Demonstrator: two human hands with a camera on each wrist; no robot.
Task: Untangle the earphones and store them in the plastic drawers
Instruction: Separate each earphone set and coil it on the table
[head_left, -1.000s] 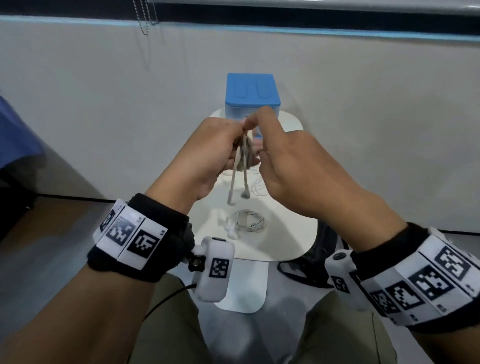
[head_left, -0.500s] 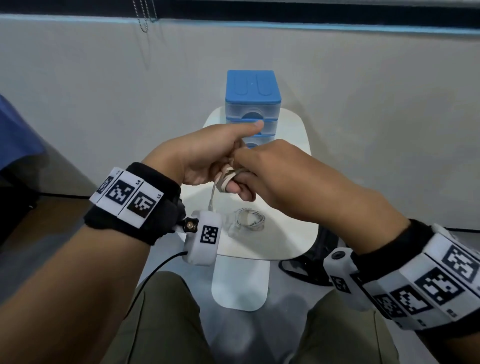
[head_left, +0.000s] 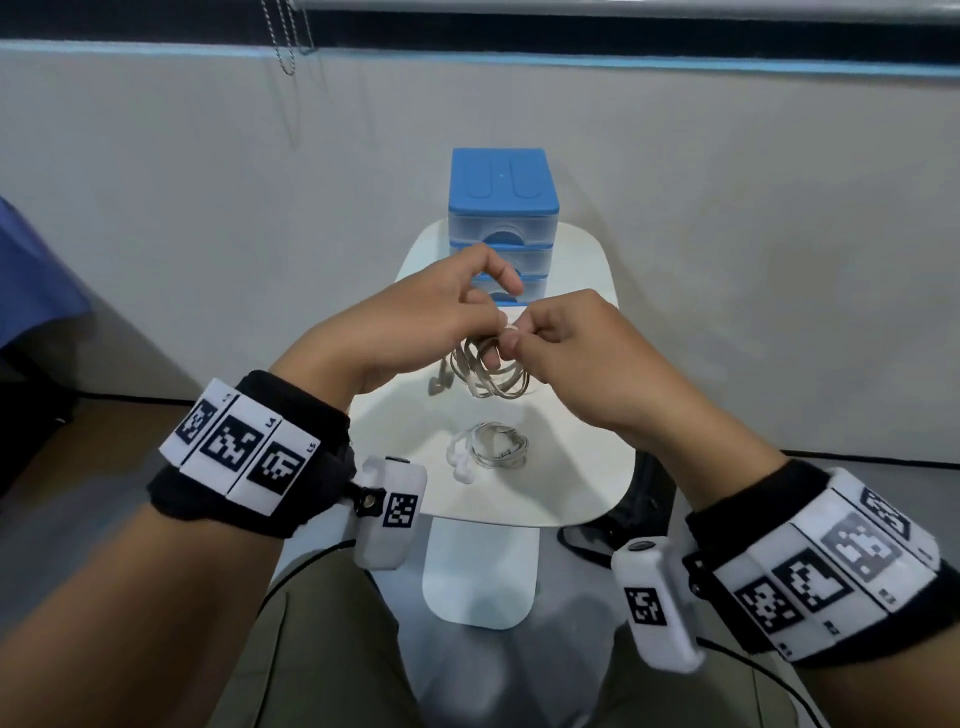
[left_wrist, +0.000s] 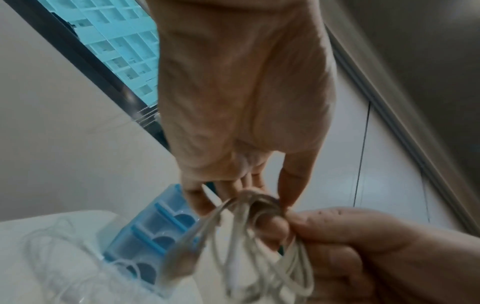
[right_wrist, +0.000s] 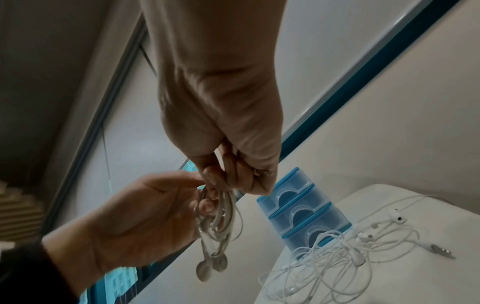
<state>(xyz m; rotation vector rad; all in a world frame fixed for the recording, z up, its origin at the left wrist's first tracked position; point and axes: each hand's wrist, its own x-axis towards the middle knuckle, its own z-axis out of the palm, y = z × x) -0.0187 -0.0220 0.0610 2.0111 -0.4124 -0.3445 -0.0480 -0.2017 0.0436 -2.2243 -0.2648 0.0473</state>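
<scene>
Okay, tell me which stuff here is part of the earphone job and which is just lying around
Part of the job:
- coiled earphones, held by left hand and right hand
- second coil on the white table
- tangled earphones
- plastic drawers

Lying about:
- blind cord
- black cable on the floor

- My left hand (head_left: 415, 322) covers the lower front of the plastic drawers (head_left: 503, 218) beyond it, so I can't see whether the bottom drawer is closed.
- The coiled earphones (head_left: 488, 376) run up between my left hand and right hand (head_left: 582, 353); where each finger catches the cord is hidden there.
- In the left wrist view the coil under my fingers (left_wrist: 293, 185) is smeared by blur.
- The loose earphones (right_wrist: 363, 242) beyond my right hand run off the bottom edge.
</scene>
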